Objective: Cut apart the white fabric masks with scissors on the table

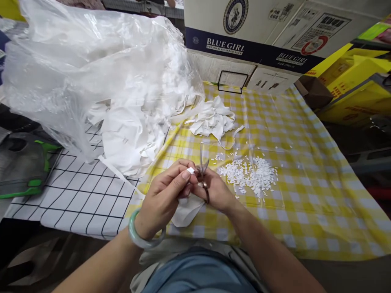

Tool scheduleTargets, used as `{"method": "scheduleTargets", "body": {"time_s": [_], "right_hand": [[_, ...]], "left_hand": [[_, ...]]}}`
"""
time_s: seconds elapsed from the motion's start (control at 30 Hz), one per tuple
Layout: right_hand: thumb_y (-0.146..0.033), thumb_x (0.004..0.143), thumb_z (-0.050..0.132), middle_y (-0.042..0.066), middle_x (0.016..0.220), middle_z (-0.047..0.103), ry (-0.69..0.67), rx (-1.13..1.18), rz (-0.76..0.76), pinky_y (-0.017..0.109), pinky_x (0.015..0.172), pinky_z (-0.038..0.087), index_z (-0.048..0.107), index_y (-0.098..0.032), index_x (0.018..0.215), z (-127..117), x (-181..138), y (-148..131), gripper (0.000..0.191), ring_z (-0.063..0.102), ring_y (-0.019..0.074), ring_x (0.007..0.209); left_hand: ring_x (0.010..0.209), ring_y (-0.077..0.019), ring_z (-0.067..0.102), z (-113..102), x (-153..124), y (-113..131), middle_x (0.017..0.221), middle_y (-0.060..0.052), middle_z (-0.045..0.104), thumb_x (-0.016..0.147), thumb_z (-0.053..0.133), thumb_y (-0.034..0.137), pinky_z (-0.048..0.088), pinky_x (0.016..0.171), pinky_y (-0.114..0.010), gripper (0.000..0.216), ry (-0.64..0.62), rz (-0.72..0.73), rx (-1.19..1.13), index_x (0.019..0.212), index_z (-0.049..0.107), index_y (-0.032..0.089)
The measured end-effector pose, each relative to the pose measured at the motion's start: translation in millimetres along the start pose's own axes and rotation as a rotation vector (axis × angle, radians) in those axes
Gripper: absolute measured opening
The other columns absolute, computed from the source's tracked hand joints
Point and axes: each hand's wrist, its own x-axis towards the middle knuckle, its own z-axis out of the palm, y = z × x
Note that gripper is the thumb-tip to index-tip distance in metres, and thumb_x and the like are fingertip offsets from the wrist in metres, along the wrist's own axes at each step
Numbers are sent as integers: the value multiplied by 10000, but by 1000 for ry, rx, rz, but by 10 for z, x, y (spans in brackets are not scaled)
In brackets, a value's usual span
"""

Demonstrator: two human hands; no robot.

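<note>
Left hand (165,189): is pinching a small white tag (190,170) between thumb and fingertip, other fingers curling in
Right hand (218,189): is curling around the scissors (201,163), blades spreading a bit and pointing away from the body
White cloth (185,212): is hanging right below the hands, can't tell which fingers are gripping it
White snippets (259,177): are lying scattered on the checked tablecloth (311,199), just right of the right hand

The carton (259,44) reads "BLUE GIRL" twice; "PREMIUM PILSENER BEER" stands beneath the left one.
</note>
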Motion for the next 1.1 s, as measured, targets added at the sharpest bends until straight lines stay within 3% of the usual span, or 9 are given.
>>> {"method": "scheduleTargets", "body": {"time_s": [0.07,0.13,0.27,0.57,1.1], "right_hand": [[-534,692,766,18,872,580,210,-386,-86,352,808,433,546,-227,836,-176,-175,3,404,543,205,863],[-527,695,766,36,889,603,329,-705,-167,387,865,386,560,-224,827,-338,-351,-16,390,515,235,918],[-527,670,781,28,784,643,339,-967,-203,377,802,339,568,-219,767,-497,-588,-29,387,499,231,858],[-505,690,758,-19,549,548,346,-996,-187,343,729,331,471,-206,560,-585,-692,59,435,481,158,640],[-502,719,741,-33,496,516,338,-1010,-193,304,683,298,435,-195,521,-568,-673,70,477,435,123,569]], "left_hand": [[577,-70,393,98,15,-202,993,-48,499,947,540,336,378,499,-228,270,33,-30,-25,767,649,168],[655,-90,452,200,16,-357,1049,-52,486,957,527,324,412,552,-234,261,31,-20,12,785,656,177],[1050,-222,517,380,14,-531,1027,-81,504,967,502,326,480,860,-316,278,15,49,130,789,669,193],[1041,-235,520,496,5,-626,1078,-85,487,962,489,308,498,786,-318,241,-2,12,186,793,632,213],[1063,-209,465,521,6,-665,1046,-67,473,986,448,217,437,927,-334,215,-52,131,219,868,628,215]]}}
